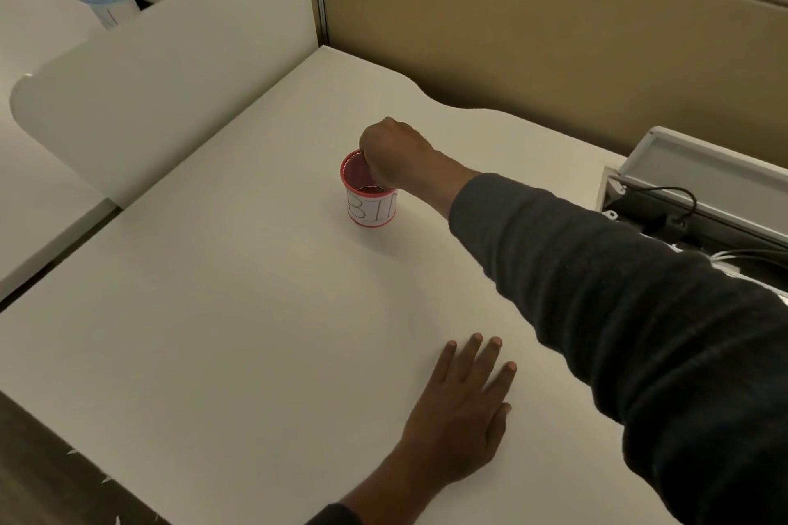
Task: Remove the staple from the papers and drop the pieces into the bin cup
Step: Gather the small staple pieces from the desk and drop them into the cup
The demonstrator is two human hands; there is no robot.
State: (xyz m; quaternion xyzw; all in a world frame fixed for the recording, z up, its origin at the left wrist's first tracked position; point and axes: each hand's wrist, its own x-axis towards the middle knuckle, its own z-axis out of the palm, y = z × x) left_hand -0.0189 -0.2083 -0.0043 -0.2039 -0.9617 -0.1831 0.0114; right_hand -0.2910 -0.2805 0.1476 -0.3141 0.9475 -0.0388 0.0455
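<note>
The person's right hand hangs over the mouth of the cup, knuckles up, its fingers curled and bunched downward so that their tips dip just inside the far right part of the rim. The tips are hidden by the hand's back, so whether they pinch anything cannot be told. The cup is red, stands upright near the middle of the white counter, and bears a white label with the letters BIN facing the camera. A dark sleeve covers the right arm, which reaches in from the lower right. The left hand lies palm down on the near part of the counter, well apart from the cup, its fingers straight and slightly spread, holding nothing. Any paper under it cannot be told from the white surface. A rounded white divider stands along the counter's left edge. Beyond it a blue cup sits tilted in an opening of the next desk. At the right an open cable tray holds a black cable.
</note>
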